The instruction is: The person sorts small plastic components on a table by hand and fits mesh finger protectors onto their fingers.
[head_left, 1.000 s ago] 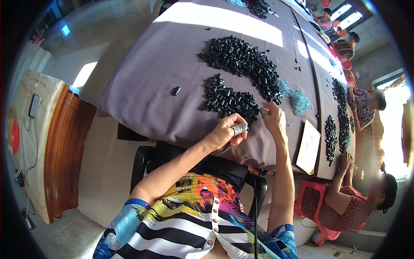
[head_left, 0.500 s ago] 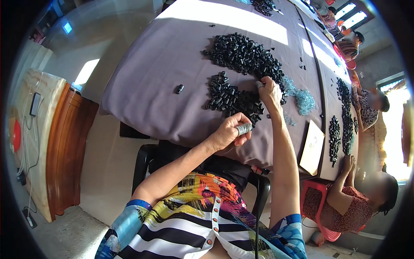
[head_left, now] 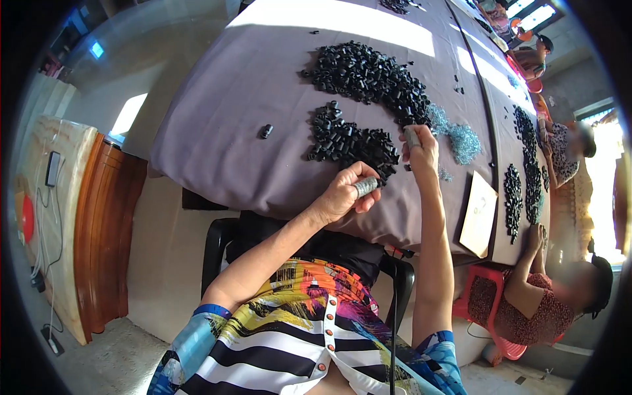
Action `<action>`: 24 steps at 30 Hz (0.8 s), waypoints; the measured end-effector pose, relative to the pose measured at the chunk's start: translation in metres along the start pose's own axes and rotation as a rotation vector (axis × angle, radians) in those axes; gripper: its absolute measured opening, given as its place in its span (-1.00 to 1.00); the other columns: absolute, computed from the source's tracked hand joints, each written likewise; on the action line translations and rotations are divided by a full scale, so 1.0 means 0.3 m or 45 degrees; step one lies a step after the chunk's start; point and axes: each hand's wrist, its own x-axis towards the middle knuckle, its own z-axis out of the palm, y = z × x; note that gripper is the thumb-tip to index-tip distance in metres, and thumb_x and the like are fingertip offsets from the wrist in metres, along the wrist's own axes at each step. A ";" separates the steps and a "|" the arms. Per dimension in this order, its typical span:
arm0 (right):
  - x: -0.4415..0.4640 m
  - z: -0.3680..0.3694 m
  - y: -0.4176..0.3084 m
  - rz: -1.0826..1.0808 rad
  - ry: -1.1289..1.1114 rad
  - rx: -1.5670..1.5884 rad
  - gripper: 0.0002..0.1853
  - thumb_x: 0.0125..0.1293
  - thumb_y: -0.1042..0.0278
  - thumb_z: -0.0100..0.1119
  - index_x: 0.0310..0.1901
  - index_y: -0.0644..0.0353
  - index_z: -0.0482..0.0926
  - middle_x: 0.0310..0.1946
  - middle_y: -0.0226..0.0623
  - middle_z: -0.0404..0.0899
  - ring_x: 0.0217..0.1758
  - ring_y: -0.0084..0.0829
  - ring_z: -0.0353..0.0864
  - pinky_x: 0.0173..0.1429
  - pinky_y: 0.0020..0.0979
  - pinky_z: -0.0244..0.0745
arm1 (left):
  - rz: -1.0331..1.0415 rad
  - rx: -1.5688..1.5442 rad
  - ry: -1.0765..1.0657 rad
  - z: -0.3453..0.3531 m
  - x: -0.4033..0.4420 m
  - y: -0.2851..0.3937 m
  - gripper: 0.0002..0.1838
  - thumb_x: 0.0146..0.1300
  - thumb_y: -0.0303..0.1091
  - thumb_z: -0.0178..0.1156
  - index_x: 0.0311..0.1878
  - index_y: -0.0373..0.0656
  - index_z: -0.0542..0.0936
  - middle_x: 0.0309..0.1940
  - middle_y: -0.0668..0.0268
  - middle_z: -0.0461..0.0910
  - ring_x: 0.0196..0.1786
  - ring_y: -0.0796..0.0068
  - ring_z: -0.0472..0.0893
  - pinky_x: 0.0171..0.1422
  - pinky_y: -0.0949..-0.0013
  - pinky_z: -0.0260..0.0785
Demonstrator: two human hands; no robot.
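the left hand [head_left: 352, 192] is curled, fingertips together, the nearer heap of black pieces [head_left: 352, 145] just ahead of it; the right hand [head_left: 421, 150] is bent beside that heap's right end, a pale bluish pile [head_left: 464, 143] to its right. i cannot tell whether either grips a piece. a light pinch, low over the bench [head_left: 224, 112], should serve best.

A person's left hand [head_left: 347, 192], fingers [head_left: 366, 187] curled and one wrapped in grey, hovers near the six o'clock edge of a small heap of short black cylindrical pieces [head_left: 345, 139] on a mauve cloth-covered tabletop [head_left: 227, 108]. At its two o'clock, the right hand [head_left: 423, 150]; a translucent pale-blue pile [head_left: 465, 144] lies at that hand's three.
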 end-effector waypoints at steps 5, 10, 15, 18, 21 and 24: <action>-0.199 -0.027 0.039 0.209 -0.074 0.725 -0.90 0.33 0.49 -0.08 -0.25 0.25 0.46 -0.44 -0.37 0.49 -0.51 -0.66 0.39 -0.45 -0.58 0.39 | -0.012 0.017 0.025 0.000 0.000 -0.001 -0.90 0.29 -0.53 -0.08 -0.15 -0.17 0.36 -0.45 0.22 0.52 -0.58 0.60 0.44 -0.59 0.58 0.19; -0.315 0.003 0.058 0.315 -0.114 1.104 -0.89 0.32 0.52 -0.06 -0.20 0.29 0.47 -0.41 -0.32 0.48 -0.49 -0.63 0.38 -0.40 -0.53 0.41 | -0.024 0.050 0.028 0.011 -0.003 0.007 -0.89 0.29 -0.53 -0.08 -0.14 -0.16 0.36 -0.45 0.23 0.51 -0.58 0.61 0.43 -0.58 0.60 0.21; -0.354 0.020 0.058 0.349 -0.183 1.215 -0.86 0.31 0.52 -0.05 -0.15 0.30 0.47 -0.39 -0.31 0.49 -0.46 -0.61 0.42 -0.37 -0.53 0.44 | 0.005 0.117 0.010 0.004 -0.002 -0.001 -0.86 0.29 -0.51 -0.05 -0.11 -0.17 0.40 -0.45 0.23 0.52 -0.59 0.63 0.43 -0.58 0.62 0.22; -0.367 0.017 0.051 0.356 -0.186 1.225 -0.86 0.31 0.51 -0.04 -0.15 0.31 0.47 -0.39 -0.31 0.50 -0.44 -0.61 0.45 -0.35 -0.52 0.47 | 0.003 0.107 0.017 0.002 -0.001 -0.006 -0.86 0.29 -0.49 -0.03 -0.10 -0.16 0.42 -0.47 0.25 0.53 -0.60 0.66 0.43 -0.59 0.63 0.22; -0.371 0.013 0.041 0.362 -0.179 1.213 -0.85 0.30 0.48 -0.01 -0.15 0.30 0.48 -0.39 -0.32 0.50 -0.43 -0.61 0.47 -0.35 -0.53 0.49 | 0.017 0.147 0.028 0.007 -0.002 -0.005 -0.86 0.29 -0.48 -0.03 -0.11 -0.14 0.45 -0.48 0.27 0.53 -0.61 0.69 0.42 -0.61 0.65 0.22; -0.372 0.008 0.052 0.346 -0.216 1.213 -0.85 0.28 0.46 0.03 -0.16 0.31 0.47 -0.41 -0.33 0.51 -0.45 -0.61 0.48 -0.36 -0.54 0.49 | 0.032 0.191 0.032 0.013 0.000 -0.004 -0.86 0.29 -0.49 -0.02 -0.12 -0.13 0.47 -0.49 0.28 0.53 -0.62 0.70 0.42 -0.62 0.66 0.20</action>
